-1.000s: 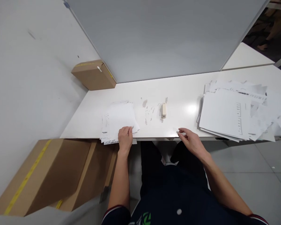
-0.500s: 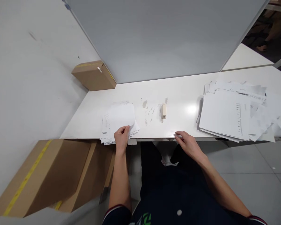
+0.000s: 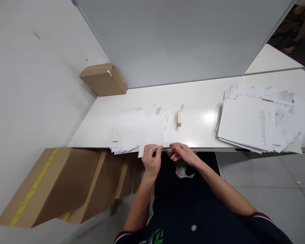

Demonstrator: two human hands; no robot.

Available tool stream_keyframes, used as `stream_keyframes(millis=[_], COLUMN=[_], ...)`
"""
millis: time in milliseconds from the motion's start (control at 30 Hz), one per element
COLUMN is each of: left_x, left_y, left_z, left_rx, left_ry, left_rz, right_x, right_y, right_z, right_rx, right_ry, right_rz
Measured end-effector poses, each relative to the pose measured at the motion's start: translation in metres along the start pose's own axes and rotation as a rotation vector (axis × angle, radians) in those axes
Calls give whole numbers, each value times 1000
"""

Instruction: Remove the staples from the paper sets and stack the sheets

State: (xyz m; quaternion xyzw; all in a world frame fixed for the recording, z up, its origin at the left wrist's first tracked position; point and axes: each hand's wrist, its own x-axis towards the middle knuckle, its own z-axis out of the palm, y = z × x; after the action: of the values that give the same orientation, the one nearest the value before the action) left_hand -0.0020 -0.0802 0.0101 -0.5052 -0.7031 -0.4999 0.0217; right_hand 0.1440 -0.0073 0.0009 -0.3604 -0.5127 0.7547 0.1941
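Note:
My left hand (image 3: 151, 159) is closed in a pinch on the lower right corner of a sheet of paper (image 3: 152, 130) at the table's front edge. The sheet partly overlaps a loose stack of papers (image 3: 128, 134) on its left. My right hand (image 3: 183, 153) is just right of that corner, apart from the sheet, fingers loosely stretched and nothing seen in them. Beyond the hands, a small beige oblong object (image 3: 179, 117) with a metal-looking end lies on the white table (image 3: 195, 101); it resembles a mini stapler.
A larger, untidy paper pile (image 3: 246, 122) covers the table's right part. At the back left corner sits a cardboard box (image 3: 104, 81), against a grey panel (image 3: 178, 40). More cardboard boxes (image 3: 58, 189) stand below the front edge at left.
My left hand has drawn the sheet rightward off the left stack. My right hand has moved left, close to the left hand. The view has shifted slightly.

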Motion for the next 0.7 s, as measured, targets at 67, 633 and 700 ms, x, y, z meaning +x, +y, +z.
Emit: stream_keyframes(millis=[67,633,700], left_x=[-16,54,60], left_y=[9,-104,-112], left_z=[8,-50,-53], left_rx=[-6,515,489], left_ry=[-93,-344,-477], left_rz=[128,170,182], right_x=[12,-5,-6], right_y=[1,22,25], right_z=[5,-27,-27], right_rx=[125,65,86], right_ry=[-12,126,136], right_rz=[64,61,62])
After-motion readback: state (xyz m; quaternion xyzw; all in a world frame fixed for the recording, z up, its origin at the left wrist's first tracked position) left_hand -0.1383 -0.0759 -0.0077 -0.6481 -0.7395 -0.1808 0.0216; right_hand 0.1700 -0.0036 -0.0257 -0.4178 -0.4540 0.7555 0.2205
